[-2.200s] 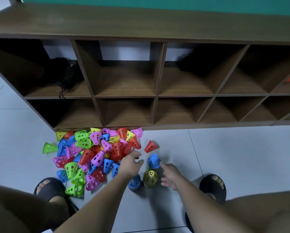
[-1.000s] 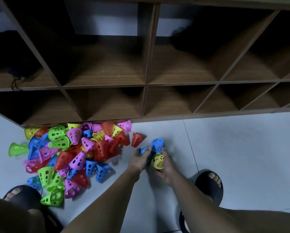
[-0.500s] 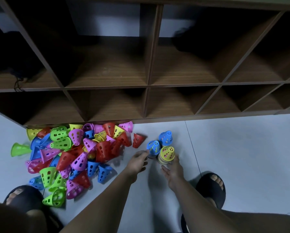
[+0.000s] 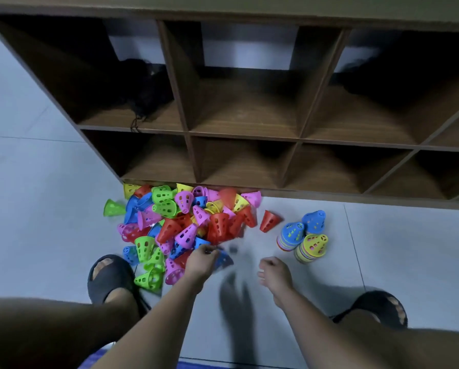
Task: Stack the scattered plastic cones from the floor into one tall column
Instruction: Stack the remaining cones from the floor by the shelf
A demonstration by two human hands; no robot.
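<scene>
left grip (image 4: 200, 262) pinching blue cone (image 4: 224, 259) by pile (image 4: 185, 222); right grip (image 4: 275, 271) loose, empty

The light is dim and bluish. The pale tiled floor (image 4: 396, 249) at the middle right of the frame is the brightest part. The boxes of the brown wooden shelf (image 4: 244, 134) are dark, almost black at the upper left and upper right. A soft grey shadow (image 4: 233, 302) lies on the floor at the lower middle. The left hand (image 4: 200, 263) and the blue plastic cone (image 4: 224, 259) it grips are smeared with blur. Shelf lines bend near the edges.
</scene>
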